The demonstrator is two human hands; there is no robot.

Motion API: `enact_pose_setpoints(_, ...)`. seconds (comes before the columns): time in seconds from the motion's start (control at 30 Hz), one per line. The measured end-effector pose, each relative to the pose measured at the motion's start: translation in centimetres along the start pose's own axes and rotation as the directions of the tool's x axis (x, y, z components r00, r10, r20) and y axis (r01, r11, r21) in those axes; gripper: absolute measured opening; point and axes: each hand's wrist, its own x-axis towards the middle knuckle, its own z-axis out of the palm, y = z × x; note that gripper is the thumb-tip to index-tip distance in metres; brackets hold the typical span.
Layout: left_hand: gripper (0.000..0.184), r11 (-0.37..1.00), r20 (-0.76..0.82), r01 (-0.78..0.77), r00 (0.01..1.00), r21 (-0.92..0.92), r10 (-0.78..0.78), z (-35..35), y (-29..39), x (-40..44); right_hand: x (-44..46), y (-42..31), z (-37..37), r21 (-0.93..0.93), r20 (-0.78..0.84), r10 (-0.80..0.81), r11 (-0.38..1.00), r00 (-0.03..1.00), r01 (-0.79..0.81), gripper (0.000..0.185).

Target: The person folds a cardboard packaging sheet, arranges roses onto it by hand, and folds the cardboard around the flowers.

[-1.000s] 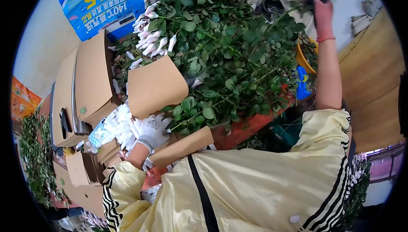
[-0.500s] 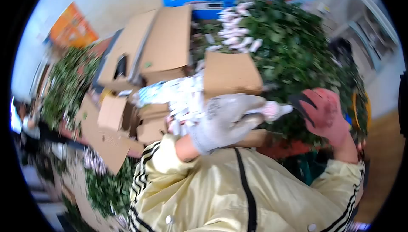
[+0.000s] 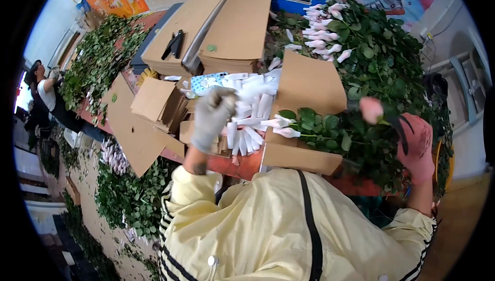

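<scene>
My right hand [image 3: 416,144], in a pink glove with dark fingertips, is closed on a pink rose [image 3: 371,110] whose bare head points left. My left hand [image 3: 212,121], in a pale grey glove, is raised beside a heap of white foam-net sleeves [image 3: 251,108]. Its fingers are curled and slightly blurred; what they may hold cannot be made out. Between the hands, a few roses in net sleeves [image 3: 286,132] lie on corrugated cardboard [image 3: 301,158], leaves toward the right.
Many sleeved roses [image 3: 322,36] with dense foliage [image 3: 379,59] cover the right side. Cardboard stacks [image 3: 234,28] stand at the back, with a black tool [image 3: 174,45] on top. A phone-like patterned blue item [image 3: 207,82] lies by the sleeves. Another person [image 3: 49,88] stands far left.
Earlier both hands were together at a rose head in a net sleeve. Now my left hand has moved left to the sleeve heap, and my right holds an unsleeved rose. The view has shifted.
</scene>
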Motion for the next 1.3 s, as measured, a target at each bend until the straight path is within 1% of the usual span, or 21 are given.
enact_pose_setpoints(0.03,0.038,0.946,0.000,-0.095,0.995,0.309,0.100,-1.5,-1.4,1.2,-0.4,-0.1,0.1,-0.016,-0.089,0.001,1.000,0.996,-0.003,0.048)
enact_pose_setpoints(0.07,0.046,0.797,0.049,-0.193,0.978,0.573,0.202,-1.7,-2.4,2.4,-1.2,-0.5,0.4,-0.048,-0.169,0.013,0.999,0.985,-0.021,0.048)
enact_pose_setpoints(0.13,0.059,0.621,0.188,-0.395,0.909,0.677,0.372,1.3,-0.1,1.6,-1.6,-1.4,0.3,-0.045,-0.146,-0.002,0.999,0.989,-0.005,0.049)
enact_pose_setpoints(0.2,0.072,0.904,0.352,-0.381,0.887,0.193,0.298,6.1,5.2,-0.1,-0.6,-2.3,0.0,-0.002,-0.208,-0.010,1.000,0.978,0.010,0.041)
enact_pose_setpoints(0.23,0.075,0.935,0.423,-0.335,0.868,0.114,0.260,8.2,6.8,-1.0,-0.3,-2.2,0.4,0.066,-0.143,0.040,0.997,0.989,-0.031,0.042)
enact_pose_setpoints(0.3,0.074,0.958,0.552,-0.231,0.783,-0.170,0.287,12.3,9.2,-2.4,0.2,-2.6,-0.1,0.097,-0.149,0.023,0.995,0.989,-0.009,0.041)
enact_pose_setpoints(0.33,0.072,0.944,0.588,-0.297,0.742,-0.146,0.324,13.9,10.5,-2.7,0.2,-3.0,-0.4,0.092,-0.177,0.009,0.996,0.984,0.007,0.040)
enact_pose_setpoints(0.4,0.060,0.846,0.528,-0.450,0.663,-0.285,0.531,16.7,11.1,-2.9,0.2,-3.4,-0.4,0.123,-0.192,0.008,0.992,0.981,0.016,0.039)
enact_pose_setpoints(0.47,0.049,0.744,0.570,-0.646,0.550,-0.174,0.611,17.8,13.0,-2.8,-0.5,-3.5,-0.2,0.169,-0.200,0.019,0.986,0.980,0.016,0.040)
enact_pose_setpoints(0.67,0.038,0.753,0.637,-0.637,0.514,-0.165,0.574,18.9,14.1,-3.6,-2.7,-3.9,0.3,0.170,-0.228,0.096,0.984,0.969,-0.057,0.043)
enact_pose_setpoints(0.73,0.038,0.798,0.584,-0.563,0.581,-0.215,0.567,19.0,13.7,-3.9,-2.7,-4.7,-0.6,0.062,-0.221,0.106,0.994,0.970,-0.094,0.043)
enact_pose_setpoints(0.87,0.039,0.790,0.600,-0.568,0.557,-0.229,0.575,18.7,13.4,-3.8,-3.3,-5.4,-1.4,0.055,-0.191,0.139,0.990,0.972,-0.131,0.044)
enact_pose_setpoints(0.93,0.044,0.717,0.583,-0.645,0.485,-0.265,0.652,18.8,12.8,-3.6,-3.9,-5.1,-2.0,0.051,-0.160,0.184,0.983,0.970,-0.178,0.044)
enact_pose_setpoints(0.97,0.047,0.784,0.570,-0.557,0.563,-0.273,0.598,18.7,12.2,-3.9,-4.8,-4.8,-2.3,0.047,-0.128,0.231,0.973,0.965,-0.227,0.044)
enact_pose_setpoints(1.03,0.049,0.896,0.616,-0.365,0.655,-0.251,0.439,17.7,10.7,-4.0,-6.9,-2.8,-3.7,-0.063,-0.348,0.292,0.941,0.891,-0.333,0.044)
enact_pose_setpoints(1.07,0.048,0.939,0.657,-0.275,0.672,-0.209,0.342,17.1,9.8,-3.5,-8.2,-2.4,-4.3,0.016,-0.482,0.458,0.857,0.747,-0.515,0.043)
enact_pose_setpoints(1.1,0.045,0.955,0.650,-0.214,0.699,-0.206,0.297,16.7,9.1,-3.6,-9.7,-2.3,-5.2,-0.034,-0.624,0.474,0.778,0.622,-0.627,0.041)
enact_pose_setpoints(1.13,0.042,0.967,0.636,-0.157,0.730,-0.199,0.249,16.3,8.4,-3.8,-11.2,-2.1,-6.2,-0.036,-0.743,0.472,0.679,0.474,-0.733,0.040)
enact_pose_setpoints(1.17,0.042,0.973,0.633,-0.156,0.740,-0.169,0.228,15.9,7.8,-3.9,-13.3,-1.9,-6.7,0.357,-0.773,0.621,0.595,0.130,-0.720,0.040)
enact_pose_setpoints(1.23,0.045,0.981,0.639,-0.139,0.745,-0.134,0.192,15.5,6.4,-4.1,-15.0,-3.4,-7.3,0.466,-0.821,0.546,0.474,-0.166,-0.747,0.035)
enact_pose_setpoints(1.3,0.044,0.986,0.672,-0.123,0.721,-0.114,0.168,15.4,5.1,-4.1,-19.1,-5.8,-7.5,0.473,-0.809,0.578,0.532,-0.108,-0.702,0.034)
